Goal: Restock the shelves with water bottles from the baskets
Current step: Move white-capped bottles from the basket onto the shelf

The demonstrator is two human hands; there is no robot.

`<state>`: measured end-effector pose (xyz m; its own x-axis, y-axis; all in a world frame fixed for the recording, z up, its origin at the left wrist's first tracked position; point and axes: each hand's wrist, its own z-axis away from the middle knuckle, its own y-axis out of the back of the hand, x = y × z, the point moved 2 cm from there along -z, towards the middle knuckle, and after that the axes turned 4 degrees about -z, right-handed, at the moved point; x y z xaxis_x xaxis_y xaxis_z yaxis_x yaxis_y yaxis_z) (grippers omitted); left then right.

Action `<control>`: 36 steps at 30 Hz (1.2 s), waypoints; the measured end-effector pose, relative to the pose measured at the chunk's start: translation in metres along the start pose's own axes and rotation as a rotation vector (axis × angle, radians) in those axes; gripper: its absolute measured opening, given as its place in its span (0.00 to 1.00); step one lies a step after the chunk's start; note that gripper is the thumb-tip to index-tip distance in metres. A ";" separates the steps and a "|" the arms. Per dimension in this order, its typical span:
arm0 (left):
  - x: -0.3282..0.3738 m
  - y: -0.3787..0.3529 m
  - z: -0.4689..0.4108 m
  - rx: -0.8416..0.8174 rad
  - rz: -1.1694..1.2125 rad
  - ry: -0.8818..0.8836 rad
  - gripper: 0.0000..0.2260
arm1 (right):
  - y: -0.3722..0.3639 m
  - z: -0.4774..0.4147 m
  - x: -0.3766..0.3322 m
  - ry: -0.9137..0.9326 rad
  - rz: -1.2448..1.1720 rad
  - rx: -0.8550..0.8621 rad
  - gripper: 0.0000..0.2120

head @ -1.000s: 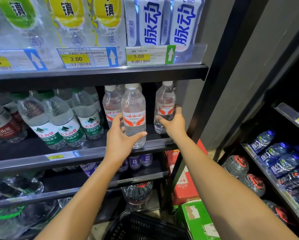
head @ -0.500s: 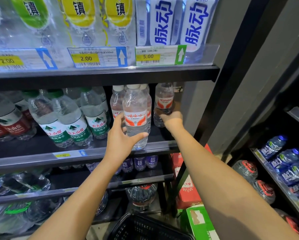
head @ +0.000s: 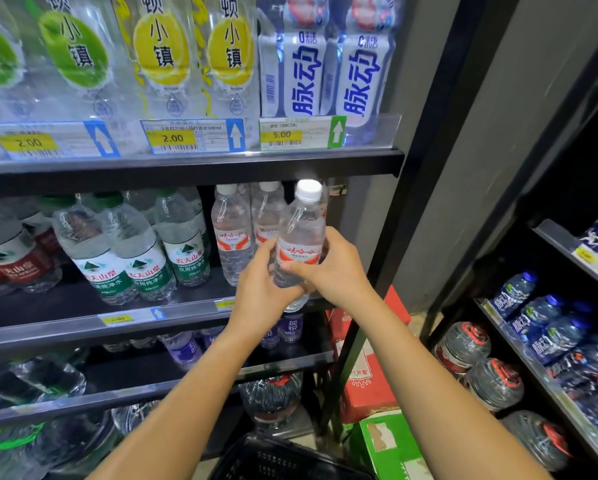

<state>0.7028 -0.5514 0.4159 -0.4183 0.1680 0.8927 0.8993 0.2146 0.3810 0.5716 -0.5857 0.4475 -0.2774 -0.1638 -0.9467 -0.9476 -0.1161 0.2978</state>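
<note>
Fingers (head: 293,269) of left hand (head: 257,292) and right hand (head: 341,271) clasp the upright bottle (head: 302,223); the shelf's (head: 58,306) right end lies just beyond them.

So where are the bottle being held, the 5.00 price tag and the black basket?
Held bottle (head: 302,230), head view: clear body above its red label.
5.00 price tag (head: 301,133), head view: white middle, right of the yellow patch.
Black basket (head: 283,460), head view: its mesh wall.
</note>
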 end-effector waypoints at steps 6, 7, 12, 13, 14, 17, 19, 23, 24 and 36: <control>-0.012 0.016 0.004 0.067 -0.117 0.052 0.41 | 0.011 -0.005 0.004 0.052 0.008 0.144 0.27; -0.017 0.022 0.006 0.124 -0.126 0.065 0.40 | 0.012 -0.008 0.005 0.060 0.004 0.167 0.28; -0.040 0.048 0.002 0.300 -0.174 0.108 0.38 | 0.011 -0.025 0.023 -0.030 -0.029 0.147 0.27; -0.042 0.051 -0.001 0.301 -0.186 0.129 0.41 | 0.010 -0.028 0.029 -0.058 -0.027 0.126 0.27; -0.045 0.053 -0.005 0.293 -0.193 0.148 0.42 | 0.008 -0.031 0.034 -0.082 -0.025 0.104 0.27; -0.051 0.058 -0.016 0.255 -0.236 0.159 0.43 | 0.006 -0.041 0.043 -0.116 -0.015 0.042 0.27; -0.054 0.059 -0.024 0.218 -0.259 0.163 0.41 | 0.008 -0.048 0.041 -0.121 0.028 -0.008 0.28; -0.061 0.060 -0.035 0.174 -0.255 0.178 0.35 | 0.006 -0.050 0.037 -0.142 0.086 -0.064 0.29; -0.064 0.060 -0.038 0.171 -0.254 0.179 0.34 | 0.003 -0.047 0.037 -0.155 0.086 -0.045 0.30; -0.074 0.062 -0.049 0.218 -0.171 0.182 0.22 | -0.030 -0.022 0.059 -0.074 0.144 0.324 0.26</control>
<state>0.7958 -0.5977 0.3853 -0.5134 -0.0587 0.8561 0.7615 0.4287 0.4861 0.5875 -0.6135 0.3851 -0.4116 -0.0833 -0.9075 -0.8956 0.2211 0.3859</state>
